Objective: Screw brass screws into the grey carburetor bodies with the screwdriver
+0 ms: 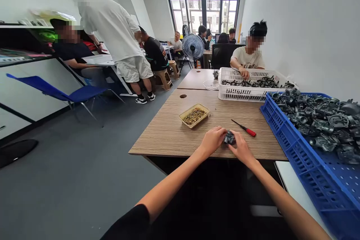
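Note:
Between my two hands, near the front of the wooden table (157,135), is a small dark grey cast metal part (229,137). My left hand (213,140) grips it from the left, fingers closed on its edge. From the other side my right hand (242,148) holds it too, thumb and fingers against it. The fingers hide some of the part. A screwdriver (249,131) with a red handle lies to the right, its shaft pointing away to the left. Beyond my left hand stands a cream tray (184,123) of brass-coloured screws (194,115).
A blue crate (292,135) heaped with metal castings (323,120) stands at the right. Behind the table's middle is a white basket (239,93) of dark parts, with a co-worker's hand (244,74) reaching in. A blue chair (70,90) and standing person are left.

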Demonstrator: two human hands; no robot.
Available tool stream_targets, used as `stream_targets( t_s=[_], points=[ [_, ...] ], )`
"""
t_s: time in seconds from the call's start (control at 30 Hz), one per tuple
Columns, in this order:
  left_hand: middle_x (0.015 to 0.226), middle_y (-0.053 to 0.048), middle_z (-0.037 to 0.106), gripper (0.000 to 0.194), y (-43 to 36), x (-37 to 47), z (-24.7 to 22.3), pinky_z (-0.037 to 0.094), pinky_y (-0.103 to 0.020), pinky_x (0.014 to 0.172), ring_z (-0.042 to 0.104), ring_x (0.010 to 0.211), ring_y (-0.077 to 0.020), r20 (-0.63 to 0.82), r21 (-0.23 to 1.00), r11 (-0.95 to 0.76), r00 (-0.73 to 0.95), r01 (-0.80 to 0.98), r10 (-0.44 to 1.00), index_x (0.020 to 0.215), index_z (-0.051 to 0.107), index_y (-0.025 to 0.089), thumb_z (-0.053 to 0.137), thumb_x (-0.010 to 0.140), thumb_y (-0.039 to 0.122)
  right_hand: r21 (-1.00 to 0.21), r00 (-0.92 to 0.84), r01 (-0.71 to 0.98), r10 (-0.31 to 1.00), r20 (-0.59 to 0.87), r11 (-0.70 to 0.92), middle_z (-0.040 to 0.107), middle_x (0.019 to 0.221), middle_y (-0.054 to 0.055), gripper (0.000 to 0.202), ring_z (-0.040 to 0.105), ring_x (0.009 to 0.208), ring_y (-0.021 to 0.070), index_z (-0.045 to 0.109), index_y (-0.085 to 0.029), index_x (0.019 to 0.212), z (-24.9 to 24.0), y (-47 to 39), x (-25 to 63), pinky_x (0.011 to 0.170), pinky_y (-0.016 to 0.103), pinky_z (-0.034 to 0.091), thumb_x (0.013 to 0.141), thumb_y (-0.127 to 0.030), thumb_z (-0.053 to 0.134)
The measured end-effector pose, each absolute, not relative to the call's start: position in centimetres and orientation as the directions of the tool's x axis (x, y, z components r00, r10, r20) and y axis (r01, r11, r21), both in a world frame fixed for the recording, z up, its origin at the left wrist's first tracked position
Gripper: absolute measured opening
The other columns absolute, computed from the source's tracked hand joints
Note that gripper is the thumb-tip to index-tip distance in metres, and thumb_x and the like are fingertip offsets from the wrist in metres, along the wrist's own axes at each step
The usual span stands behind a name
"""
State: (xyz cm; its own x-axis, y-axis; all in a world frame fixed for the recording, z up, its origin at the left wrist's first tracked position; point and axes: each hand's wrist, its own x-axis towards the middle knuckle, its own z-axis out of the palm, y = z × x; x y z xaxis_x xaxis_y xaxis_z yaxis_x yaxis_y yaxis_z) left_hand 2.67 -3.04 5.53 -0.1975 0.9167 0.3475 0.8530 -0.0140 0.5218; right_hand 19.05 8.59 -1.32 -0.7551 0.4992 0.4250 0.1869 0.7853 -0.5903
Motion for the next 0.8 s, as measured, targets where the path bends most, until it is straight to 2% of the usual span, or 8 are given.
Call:
stream_targets(
  t_s=[0.13, 0.4, 0.53, 0.67, 0.8],
  points=[
    [0.104, -0.006, 0.071, 0.019, -2.1, 2.6, 4.8, 0.052, -0.031, 0.092, 0.067, 0.099, -0.0203, 0.334, 0.463, -0.020, -0.153, 0.886, 0.930, 0.107, 0.072, 0.021, 0.054, 0.101, 0.017, -0.606, -0.754, 0.182, 0.506, 0.420, 0.775, 0.059, 0.138, 0.012, 0.059, 0.055, 0.134, 0.0280, 0.043, -0.026, 0.148, -1.4, 8.7, 19.0, 0.115, 0.052, 0.046, 0.091, -0.025, 0.059],
    [0.104, -0.006, 0.070, 0.020, -1.6, 2.2, 4.1, 0.053, -0.032, 0.091, 0.066, 0.099, -0.0201, 0.339, 0.496, -0.034, -0.157, 0.868, 0.928, 0.107, 0.072, 0.021, 0.053, 0.102, 0.022, -0.615, -0.773, 0.162, 0.487, 0.407, 0.771, 0.058, 0.141, 0.013, 0.064, 0.053, 0.136, 0.0274, 0.042, -0.024, 0.150, -1.1, 8.5, 19.0, 0.117, 0.052, 0.043, 0.087, -0.019, 0.054],
    [0.103, -0.006, 0.070, 0.021, -1.4, 2.2, 4.0, 0.053, -0.032, 0.092, 0.066, 0.098, -0.0198, 0.340, 0.477, -0.047, -0.135, 0.878, 0.931, 0.109, 0.072, 0.021, 0.052, 0.102, 0.021, -0.642, -0.782, 0.137, 0.480, 0.397, 0.755, 0.059, 0.142, 0.014, 0.064, 0.053, 0.136, 0.0282, 0.046, -0.022, 0.148, -1.0, 8.9, 19.1, 0.117, 0.053, 0.042, 0.085, -0.020, 0.057],
    [0.106, -0.007, 0.069, 0.024, -1.5, 2.2, 3.9, 0.053, -0.034, 0.096, 0.065, 0.101, -0.0205, 0.354, 0.446, -0.098, -0.075, 0.889, 0.932, 0.110, 0.073, 0.021, 0.049, 0.103, 0.021, -0.691, -0.787, 0.129, 0.497, 0.365, 0.712, 0.065, 0.131, 0.014, 0.054, 0.061, 0.124, 0.0286, 0.055, -0.020, 0.139, -0.9, 9.5, 19.2, 0.108, 0.051, 0.050, 0.086, -0.027, 0.062],
    [0.125, -0.009, 0.063, 0.026, -1.8, 1.6, 3.9, 0.050, -0.038, 0.106, 0.061, 0.116, -0.0232, 0.392, 0.491, -0.138, -0.077, 0.860, 0.917, 0.122, 0.070, 0.023, 0.059, 0.098, 0.027, -0.717, -0.789, 0.135, 0.512, 0.339, 0.684, 0.068, 0.125, 0.013, 0.050, 0.066, 0.110, 0.0267, 0.058, -0.020, 0.136, -0.8, 9.7, 19.2, 0.095, 0.046, 0.056, 0.087, -0.030, 0.063]
  ],
)
